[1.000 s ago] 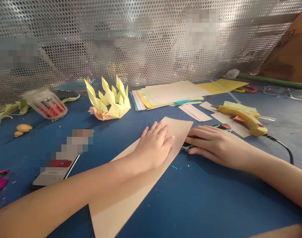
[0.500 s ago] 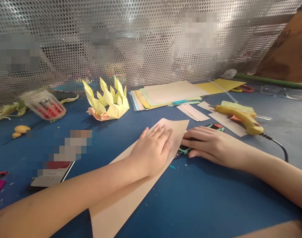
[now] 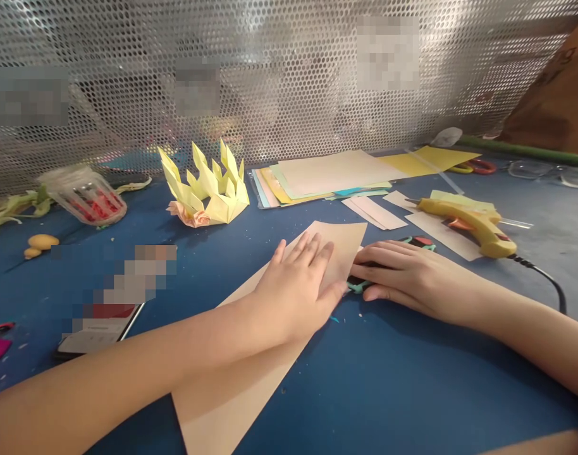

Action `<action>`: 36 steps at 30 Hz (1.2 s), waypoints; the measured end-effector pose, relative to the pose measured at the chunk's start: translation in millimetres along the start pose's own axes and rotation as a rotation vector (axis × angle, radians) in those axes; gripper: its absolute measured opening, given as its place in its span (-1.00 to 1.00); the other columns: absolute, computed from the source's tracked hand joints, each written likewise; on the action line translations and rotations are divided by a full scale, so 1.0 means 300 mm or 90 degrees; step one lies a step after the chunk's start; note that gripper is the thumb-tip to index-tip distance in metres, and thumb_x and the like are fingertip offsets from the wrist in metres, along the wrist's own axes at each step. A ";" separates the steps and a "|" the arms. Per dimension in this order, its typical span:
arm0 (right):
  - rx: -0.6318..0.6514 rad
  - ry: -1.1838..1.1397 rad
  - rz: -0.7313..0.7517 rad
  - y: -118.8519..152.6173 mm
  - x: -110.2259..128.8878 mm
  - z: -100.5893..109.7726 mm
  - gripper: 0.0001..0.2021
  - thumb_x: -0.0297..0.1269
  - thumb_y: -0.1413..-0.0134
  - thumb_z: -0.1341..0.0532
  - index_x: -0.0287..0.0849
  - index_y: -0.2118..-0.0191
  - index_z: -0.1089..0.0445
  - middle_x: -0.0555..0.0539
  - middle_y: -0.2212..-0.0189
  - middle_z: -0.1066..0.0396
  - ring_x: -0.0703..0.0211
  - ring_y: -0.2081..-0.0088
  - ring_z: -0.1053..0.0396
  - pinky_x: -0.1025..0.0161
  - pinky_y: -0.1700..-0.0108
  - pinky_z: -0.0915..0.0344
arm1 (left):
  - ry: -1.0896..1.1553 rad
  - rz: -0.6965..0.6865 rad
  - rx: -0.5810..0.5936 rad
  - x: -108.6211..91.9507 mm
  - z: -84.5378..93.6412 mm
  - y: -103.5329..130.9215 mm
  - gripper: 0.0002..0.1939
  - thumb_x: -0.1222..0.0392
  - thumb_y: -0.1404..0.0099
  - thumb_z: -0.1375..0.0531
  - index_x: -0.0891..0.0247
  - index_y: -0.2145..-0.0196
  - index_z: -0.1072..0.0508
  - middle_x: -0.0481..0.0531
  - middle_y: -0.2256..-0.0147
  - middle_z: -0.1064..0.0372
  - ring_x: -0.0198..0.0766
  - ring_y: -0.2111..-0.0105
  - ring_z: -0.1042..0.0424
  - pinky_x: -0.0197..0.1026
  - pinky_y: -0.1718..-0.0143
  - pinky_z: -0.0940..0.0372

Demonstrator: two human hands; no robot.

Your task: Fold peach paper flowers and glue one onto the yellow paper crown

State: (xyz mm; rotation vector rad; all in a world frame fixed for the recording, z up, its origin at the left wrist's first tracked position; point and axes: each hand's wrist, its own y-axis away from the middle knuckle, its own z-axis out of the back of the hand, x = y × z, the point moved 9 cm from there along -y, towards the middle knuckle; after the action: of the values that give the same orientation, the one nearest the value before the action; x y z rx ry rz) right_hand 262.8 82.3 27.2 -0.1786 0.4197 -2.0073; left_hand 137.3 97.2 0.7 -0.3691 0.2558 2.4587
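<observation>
My left hand [image 3: 296, 284] lies flat, fingers spread, on a long sheet of pale pink paper [image 3: 251, 385] that runs diagonally across the blue table. Its thumb stretches past the sheet's right edge, close to my right hand. My right hand [image 3: 412, 278] curls over a black and teal tool [image 3: 419, 242] with a red patch, beside the sheet's upper right corner. Most of this tool is hidden under the palm and fingers, so its exact kind does not show.
Behind my hands stand a yellow folded-paper crown [image 3: 222, 205] and a stack of coloured papers [image 3: 322, 175]. A yellow glue gun [image 3: 464, 218] with a cord lies right, near paper strips [image 3: 374, 212]. Left are a phone [image 3: 99, 335] and a clear jar [image 3: 87, 199]. A perforated metal screen [image 3: 279, 82] rises behind.
My left thumb has spread to the right, over the sheet's edge, toward the tool. My right hand keeps its grip. The whole view has shifted slightly.
</observation>
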 end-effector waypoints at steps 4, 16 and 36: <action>0.003 -0.006 -0.012 0.008 -0.019 0.002 -0.57 -0.04 -0.60 -0.03 -0.04 -0.26 -0.54 -0.17 0.06 -0.64 -0.02 0.13 -0.61 0.08 0.09 -0.54 | -0.116 0.003 0.035 -0.075 0.035 0.064 -0.27 -0.17 -0.56 -0.19 0.41 -0.44 -0.24 0.48 -0.49 -0.14 0.33 -0.50 -0.13 0.47 -0.43 -0.14; -0.004 -0.007 -0.025 0.047 -0.069 -0.002 -0.56 -0.06 -0.60 -0.05 0.03 -0.39 -0.44 -0.18 -0.03 -0.63 -0.08 0.05 -0.62 0.03 0.06 -0.55 | -0.256 -0.097 0.007 -0.176 0.019 0.086 -0.59 0.75 -0.14 -0.12 0.32 0.28 -0.54 0.07 0.43 -0.48 -0.17 0.50 -0.53 -0.32 0.64 -0.16; -0.024 -0.010 -0.051 0.068 -0.098 -0.025 -0.59 -0.03 -0.60 -0.04 0.04 -0.25 -0.55 -0.15 0.06 -0.60 -0.01 0.15 -0.58 0.06 0.04 -0.50 | -0.015 -0.012 -0.067 0.036 -0.019 -0.028 -0.38 0.00 -0.72 0.20 0.29 -0.57 -0.06 0.09 -0.60 0.10 -0.03 -0.61 0.17 0.22 -0.58 0.13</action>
State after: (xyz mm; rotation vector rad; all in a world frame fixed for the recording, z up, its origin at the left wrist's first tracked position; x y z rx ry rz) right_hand 291.1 101.6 14.3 -0.2378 0.4471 -2.0758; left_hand 135.5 108.3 -8.8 -0.3851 0.1119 2.4631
